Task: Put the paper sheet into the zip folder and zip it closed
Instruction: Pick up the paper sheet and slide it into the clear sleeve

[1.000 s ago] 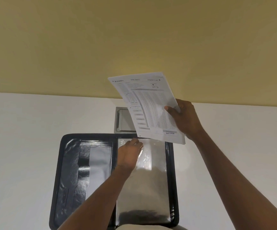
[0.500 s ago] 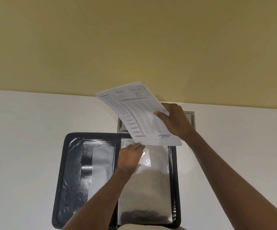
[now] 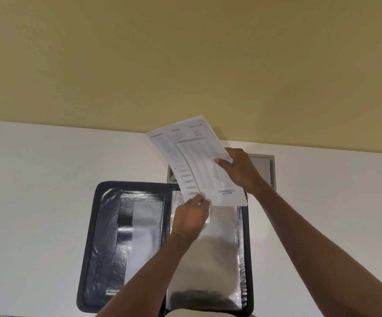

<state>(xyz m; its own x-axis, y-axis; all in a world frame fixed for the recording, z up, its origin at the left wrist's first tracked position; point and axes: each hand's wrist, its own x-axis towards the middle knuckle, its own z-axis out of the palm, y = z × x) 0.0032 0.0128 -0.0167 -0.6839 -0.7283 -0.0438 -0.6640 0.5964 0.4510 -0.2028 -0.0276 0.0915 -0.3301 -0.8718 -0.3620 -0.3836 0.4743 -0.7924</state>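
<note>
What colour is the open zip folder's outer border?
Black, on the open zip folder's padded border, clearest in the head view.

Light was soft and even; glare streaked the folder's shiny lining (image 3: 144,225) at lower centre. Print on the sheet (image 3: 196,161) was blurred, and edges bowed.
</note>
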